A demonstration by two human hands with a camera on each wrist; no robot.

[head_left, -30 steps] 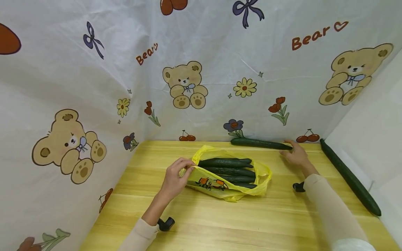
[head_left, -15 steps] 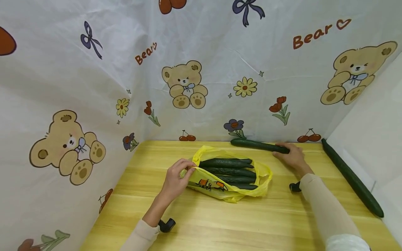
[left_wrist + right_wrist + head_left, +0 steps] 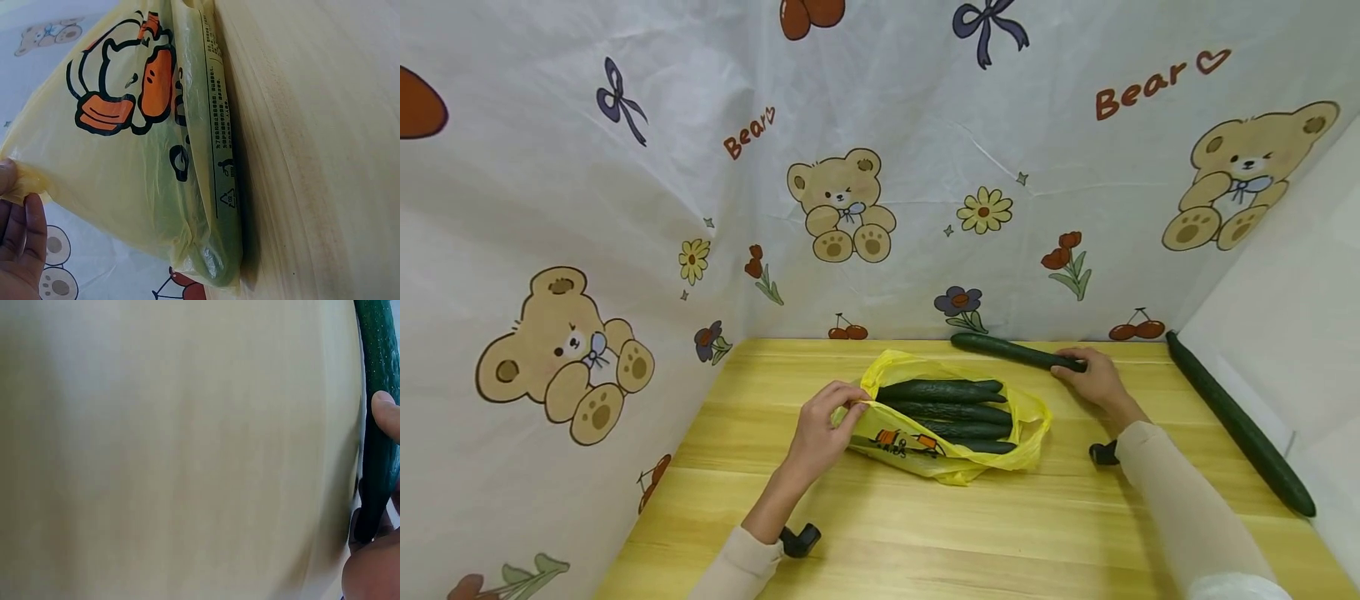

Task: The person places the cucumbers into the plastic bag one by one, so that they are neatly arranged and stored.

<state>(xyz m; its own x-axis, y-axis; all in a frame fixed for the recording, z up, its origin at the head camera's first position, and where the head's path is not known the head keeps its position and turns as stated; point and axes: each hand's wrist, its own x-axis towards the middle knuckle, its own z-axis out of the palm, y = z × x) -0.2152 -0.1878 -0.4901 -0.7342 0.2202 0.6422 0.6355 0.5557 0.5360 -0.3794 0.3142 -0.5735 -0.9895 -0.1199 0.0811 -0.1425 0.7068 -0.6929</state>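
A yellow plastic bag (image 3: 895,462) with a cartoon print lies open on the table, and several dark green cucumbers (image 3: 955,411) lie side by side in it. My left hand (image 3: 822,425) pinches the bag's rim at its left end; the left wrist view shows the bag's printed side (image 3: 125,156) stretched from those fingers. At the back of the table, my right hand (image 3: 1097,379) grips a single cucumber (image 3: 1007,350) by its right end. The right wrist view shows the thumb lying along that cucumber (image 3: 378,356); the other fingers are partly out of frame.
Another long cucumber (image 3: 1240,425) lies along the right edge, against the white side wall (image 3: 1292,308). A bear-printed sheet (image 3: 925,125) rises at the back and left of the wooden table (image 3: 910,542).
My right hand has moved slightly left and closed round the cucumber's right end, which has swung a little toward me. The left hand and bag have stayed nearly still.
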